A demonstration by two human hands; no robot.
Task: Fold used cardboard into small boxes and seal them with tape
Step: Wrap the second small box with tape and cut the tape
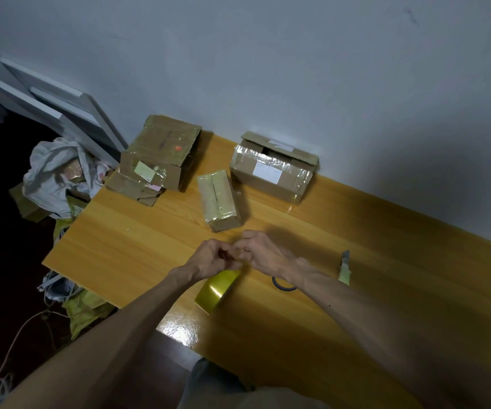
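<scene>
A yellow tape roll (216, 290) hangs just above the wooden table (126, 249), near its front edge. My left hand (209, 259) holds the roll from above. My right hand (263, 252) meets it, fingers pinched at the roll's top edge, where the tape's end seems to be. A small sealed box (219, 199) wrapped in tape lies just beyond my hands. Farther back against the wall stands a larger taped box (273, 169) with a white label and its top flap up. A pile of flattened used cardboard (155, 160) sits at the table's back left corner.
A yellow utility knife (345, 268) lies right of my right wrist, and a dark thin ring (282, 286) lies under that forearm. Left of the table, on the dark floor, are a grey sack of cardboard (55, 175), white boards leaning on the wall (49, 98) and loose cords.
</scene>
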